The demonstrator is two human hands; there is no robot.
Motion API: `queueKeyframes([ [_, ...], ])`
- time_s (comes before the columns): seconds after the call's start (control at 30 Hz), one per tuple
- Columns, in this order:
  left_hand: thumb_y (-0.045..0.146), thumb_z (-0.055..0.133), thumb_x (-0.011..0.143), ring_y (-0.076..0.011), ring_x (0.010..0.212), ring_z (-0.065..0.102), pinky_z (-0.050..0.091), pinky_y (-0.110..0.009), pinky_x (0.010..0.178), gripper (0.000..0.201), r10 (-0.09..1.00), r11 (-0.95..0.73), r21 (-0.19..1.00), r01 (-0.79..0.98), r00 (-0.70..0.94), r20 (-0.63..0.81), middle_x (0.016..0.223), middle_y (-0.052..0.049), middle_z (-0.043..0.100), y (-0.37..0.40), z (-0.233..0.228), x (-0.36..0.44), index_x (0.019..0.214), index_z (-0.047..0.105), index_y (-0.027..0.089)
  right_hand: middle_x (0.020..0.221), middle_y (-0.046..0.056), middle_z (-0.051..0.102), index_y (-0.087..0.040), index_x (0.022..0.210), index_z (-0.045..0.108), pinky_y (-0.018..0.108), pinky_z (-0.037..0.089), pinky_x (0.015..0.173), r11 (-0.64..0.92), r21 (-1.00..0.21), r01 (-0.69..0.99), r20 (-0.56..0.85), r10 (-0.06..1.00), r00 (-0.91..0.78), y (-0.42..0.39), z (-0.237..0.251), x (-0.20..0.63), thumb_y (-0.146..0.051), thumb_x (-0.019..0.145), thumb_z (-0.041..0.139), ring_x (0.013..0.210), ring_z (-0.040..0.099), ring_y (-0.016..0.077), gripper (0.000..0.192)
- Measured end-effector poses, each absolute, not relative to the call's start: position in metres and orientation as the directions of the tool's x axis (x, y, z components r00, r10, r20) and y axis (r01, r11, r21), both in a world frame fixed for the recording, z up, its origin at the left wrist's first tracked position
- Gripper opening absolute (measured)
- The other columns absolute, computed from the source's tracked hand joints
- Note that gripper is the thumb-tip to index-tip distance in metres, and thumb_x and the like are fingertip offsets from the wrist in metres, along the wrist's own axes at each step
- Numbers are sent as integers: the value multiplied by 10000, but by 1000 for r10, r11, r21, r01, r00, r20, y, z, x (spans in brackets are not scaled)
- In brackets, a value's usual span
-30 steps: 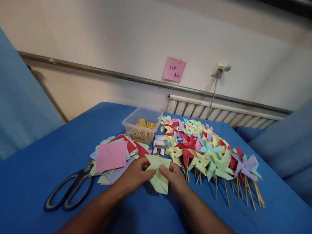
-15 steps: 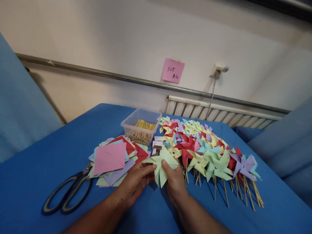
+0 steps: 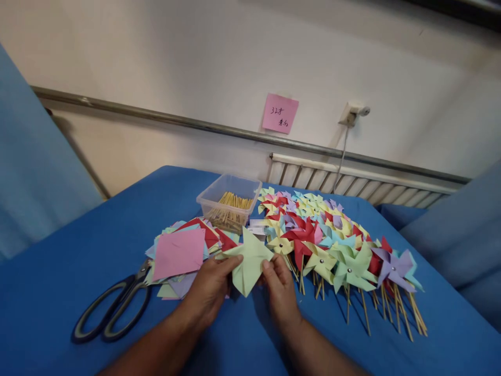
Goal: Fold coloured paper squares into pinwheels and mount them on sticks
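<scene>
Both hands are pinching the pale green paper piece [image 3: 249, 262] just in front of the plastic box of sticks [image 3: 230, 202]: left hand [image 3: 209, 290] fingers closed on its left point, right hand [image 3: 279, 290] on its right edge, lower tip pointing back toward the person.

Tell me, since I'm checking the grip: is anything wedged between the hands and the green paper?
Nothing visible: left hand and right hand pinch the light green folded paper directly at its edges.
</scene>
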State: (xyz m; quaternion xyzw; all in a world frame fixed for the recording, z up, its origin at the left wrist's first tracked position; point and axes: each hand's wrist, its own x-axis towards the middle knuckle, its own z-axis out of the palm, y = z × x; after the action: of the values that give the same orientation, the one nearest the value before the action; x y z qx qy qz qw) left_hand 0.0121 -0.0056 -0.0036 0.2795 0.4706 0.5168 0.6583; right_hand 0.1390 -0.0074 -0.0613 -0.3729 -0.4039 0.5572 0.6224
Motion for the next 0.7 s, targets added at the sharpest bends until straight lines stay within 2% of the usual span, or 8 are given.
queueKeyframes([
  [0.1,343,725,694,-150,412,524,345,-238,339,224,938,315,846,-429,3,-347,535,-26,628,-1,-1,5,746,685,129,751,-27,604,-234,1001,557,245,467,601,190,-927,-323,168,981,96,-12,-56,139,-360,886,600,616,563,112,176],
  [0.23,280,741,666,-155,484,575,415,-237,401,201,929,322,813,-486,-1,-369,619,-33,670,3,-1,0,787,680,131,941,6,599,-264,1094,518,264,483,652,302,-927,-221,295,953,63,-19,-54,139,-265,886,581,676,567,108,217],
  [0.37,337,737,681,-139,429,517,329,-234,358,244,924,356,822,-444,34,-382,548,-8,622,0,-2,2,792,680,127,837,-3,606,-255,1157,565,262,467,657,333,-939,-82,339,937,-86,-23,-53,142,-222,836,627,715,568,136,329],
  [0.5,345,754,664,-140,497,535,367,-241,444,250,932,351,834,-425,71,-356,591,-19,649,-4,-1,7,779,702,130,740,-7,614,-207,933,656,256,442,642,267,-961,-70,275,953,-130,-21,-49,143,-287,835,640,669,554,135,128],
  [0.6,331,767,634,-155,539,557,413,-257,526,229,936,342,859,-381,59,-346,598,-25,663,-6,0,12,755,715,144,646,-19,582,-185,772,629,245,411,600,188,-978,-92,195,978,-78,-18,-47,142,-369,842,633,609,513,123,197],
  [0.7,314,785,611,-167,589,584,440,-263,589,223,941,327,864,-383,54,-333,634,-31,683,-6,-2,16,754,720,155,583,-38,548,-183,695,585,228,366,551,120,-985,-121,121,993,-6,-14,-48,141,-417,799,671,554,463,107,270],
])
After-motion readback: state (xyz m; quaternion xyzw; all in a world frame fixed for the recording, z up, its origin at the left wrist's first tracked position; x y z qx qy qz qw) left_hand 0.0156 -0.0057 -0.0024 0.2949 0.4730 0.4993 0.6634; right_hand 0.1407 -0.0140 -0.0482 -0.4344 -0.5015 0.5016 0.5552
